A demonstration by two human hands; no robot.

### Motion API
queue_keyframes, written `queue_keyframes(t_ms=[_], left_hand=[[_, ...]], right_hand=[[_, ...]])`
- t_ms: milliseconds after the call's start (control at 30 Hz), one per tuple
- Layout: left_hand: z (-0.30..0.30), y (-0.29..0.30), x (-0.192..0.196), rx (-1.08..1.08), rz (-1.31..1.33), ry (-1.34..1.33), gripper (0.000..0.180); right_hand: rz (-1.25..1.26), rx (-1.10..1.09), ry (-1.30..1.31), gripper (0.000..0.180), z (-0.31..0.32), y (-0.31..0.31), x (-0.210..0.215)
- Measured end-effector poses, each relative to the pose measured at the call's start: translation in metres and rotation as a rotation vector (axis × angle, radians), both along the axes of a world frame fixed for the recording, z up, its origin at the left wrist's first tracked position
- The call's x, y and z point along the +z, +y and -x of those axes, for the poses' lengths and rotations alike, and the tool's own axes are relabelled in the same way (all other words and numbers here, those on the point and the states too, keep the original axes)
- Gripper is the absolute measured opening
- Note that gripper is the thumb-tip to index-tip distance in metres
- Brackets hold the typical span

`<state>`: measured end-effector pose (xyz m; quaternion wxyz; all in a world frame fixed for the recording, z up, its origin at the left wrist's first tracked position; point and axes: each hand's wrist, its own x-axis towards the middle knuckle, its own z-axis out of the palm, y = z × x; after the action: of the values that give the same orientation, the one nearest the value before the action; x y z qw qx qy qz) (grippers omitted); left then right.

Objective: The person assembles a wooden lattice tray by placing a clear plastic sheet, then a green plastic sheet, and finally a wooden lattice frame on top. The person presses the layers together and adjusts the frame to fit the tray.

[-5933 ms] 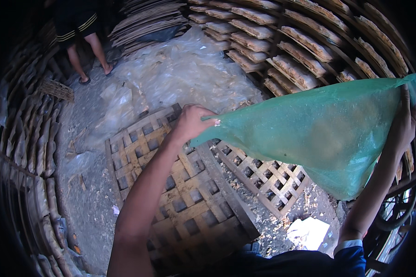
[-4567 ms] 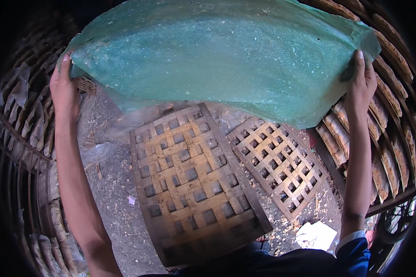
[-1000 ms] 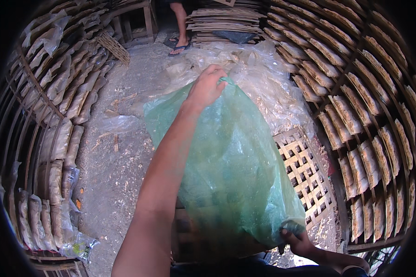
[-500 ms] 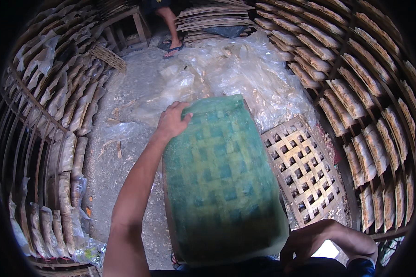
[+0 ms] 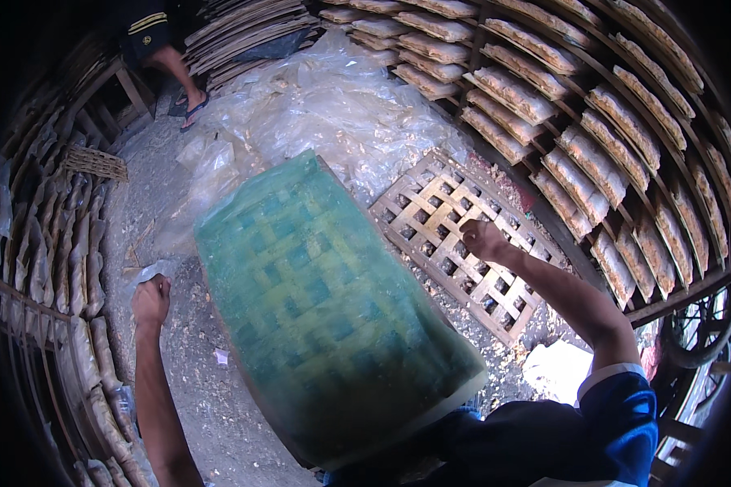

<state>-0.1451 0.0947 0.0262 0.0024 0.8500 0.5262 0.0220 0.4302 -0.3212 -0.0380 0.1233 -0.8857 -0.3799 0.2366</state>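
Note:
In front of me a green, see-through mesh cloth lies over a woven lattice tray, whose strips show through it. My left hand is closed, off the cloth's left side. A scrap of clear plastic film shows right at its fingertips; whether they pinch it I cannot make out. My right hand is curled shut above a bare woven bamboo tray on the floor to the right, with nothing visible in it. Neither hand touches the green cloth.
Racks of filled trays line the right side, and more racks stand left. Crumpled clear plastic sheeting covers the floor ahead. Flat trays are stacked at the back, beside another person's leg. A white sheet lies near right.
My left hand has left the cloth's far left corner and moved left, closing. My right hand has risen from near my body to above the bare tray. The view has turned right.

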Motion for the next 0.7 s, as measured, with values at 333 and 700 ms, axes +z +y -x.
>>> queue_keyframes(t_ms=[333,700], left_hand=[[0.065,0.005,-0.027,0.068,0.238,0.286,0.034],[0.064,-0.011,-0.017,0.022,0.313,0.136,0.024]], right_hand=[[0.392,0.269,-0.214,0.096,0.093,-0.037,-0.062],[0.224,0.137,-0.073,0.083,0.094,-0.023,0.016]])
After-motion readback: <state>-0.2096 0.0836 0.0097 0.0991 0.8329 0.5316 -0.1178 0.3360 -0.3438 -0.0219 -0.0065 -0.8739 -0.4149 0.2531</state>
